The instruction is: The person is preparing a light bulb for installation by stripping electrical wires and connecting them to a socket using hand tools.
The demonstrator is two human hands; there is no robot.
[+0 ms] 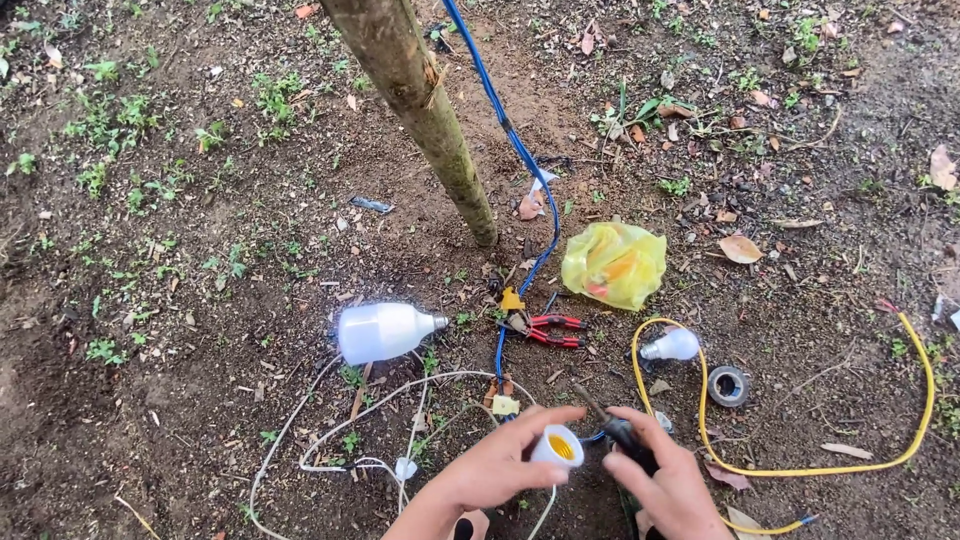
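My left hand holds a white lamp socket with a yellow-orange inside, its opening facing the camera. My right hand grips the dark handle of a screwdriver, whose thin shaft slants up and left beside the socket. A blue cable runs down from the top of the view, past the wooden post, toward the socket.
On the soil lie a large white bulb, a small bulb, red-handled pliers, a roll of black tape, a yellow plastic bag, a looping yellow wire and white wires. A slanted wooden post stands ahead.
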